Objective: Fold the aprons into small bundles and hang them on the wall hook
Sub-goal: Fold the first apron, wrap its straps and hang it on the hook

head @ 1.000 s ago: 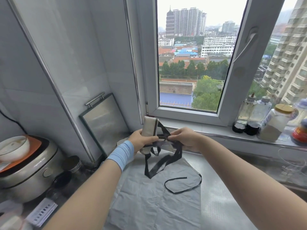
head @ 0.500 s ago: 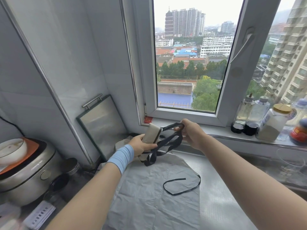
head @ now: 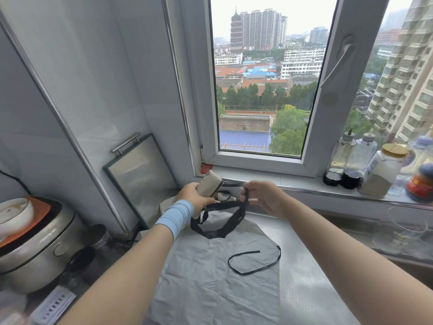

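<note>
My left hand [head: 195, 197] grips a small beige folded apron bundle [head: 209, 186], held up above the counter near the window corner. Black straps [head: 219, 220] hang from the bundle in loops. My right hand [head: 263, 198] pinches one of these straps just right of the bundle. A second, grey apron [head: 210, 277] lies spread flat on the counter below my hands, with its thin black tie [head: 255, 261] curled on top. No wall hook shows in this view.
A rice cooker [head: 35, 249] with a bowl on top stands at the left. A steel board [head: 143, 174] leans on the wall. Bottles and jars [head: 379, 170] line the window sill at the right. Glassware [head: 405, 228] sits below them.
My right hand first pulled the strap up and right, away from the bundle, then came back lower and closer. The bundle tilted from upright to leaning right. The flat grey apron has not moved.
</note>
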Demonstrator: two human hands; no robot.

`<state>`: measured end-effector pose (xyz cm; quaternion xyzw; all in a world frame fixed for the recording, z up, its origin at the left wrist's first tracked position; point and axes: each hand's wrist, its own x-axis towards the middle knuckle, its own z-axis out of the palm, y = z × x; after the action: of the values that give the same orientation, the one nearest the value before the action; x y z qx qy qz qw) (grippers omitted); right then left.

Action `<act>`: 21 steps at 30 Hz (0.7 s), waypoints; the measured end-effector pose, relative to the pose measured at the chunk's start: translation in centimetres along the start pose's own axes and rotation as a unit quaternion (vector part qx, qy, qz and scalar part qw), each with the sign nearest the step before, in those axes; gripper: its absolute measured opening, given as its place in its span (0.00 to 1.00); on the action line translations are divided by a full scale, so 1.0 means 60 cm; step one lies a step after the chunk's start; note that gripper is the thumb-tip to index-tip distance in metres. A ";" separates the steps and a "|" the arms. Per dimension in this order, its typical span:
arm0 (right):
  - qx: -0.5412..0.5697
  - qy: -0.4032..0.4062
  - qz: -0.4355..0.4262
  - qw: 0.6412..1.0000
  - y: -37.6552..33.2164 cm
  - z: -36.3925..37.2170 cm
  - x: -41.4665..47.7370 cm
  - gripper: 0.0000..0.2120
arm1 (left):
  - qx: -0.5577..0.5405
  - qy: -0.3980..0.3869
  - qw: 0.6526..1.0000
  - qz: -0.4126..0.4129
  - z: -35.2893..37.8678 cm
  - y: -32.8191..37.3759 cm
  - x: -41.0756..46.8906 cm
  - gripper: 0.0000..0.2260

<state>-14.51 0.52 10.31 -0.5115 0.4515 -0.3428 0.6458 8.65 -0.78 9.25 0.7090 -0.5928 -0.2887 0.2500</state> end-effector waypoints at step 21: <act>-0.198 0.003 -0.013 0.980 -0.012 0.024 0.021 0.20 | -0.173 -0.091 0.981 -0.006 -0.013 0.036 -0.007 0.17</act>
<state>-12.70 -0.32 10.79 -0.6345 0.5053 -0.2563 0.5257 7.63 -0.74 11.36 0.6295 -0.5499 -0.4519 0.3118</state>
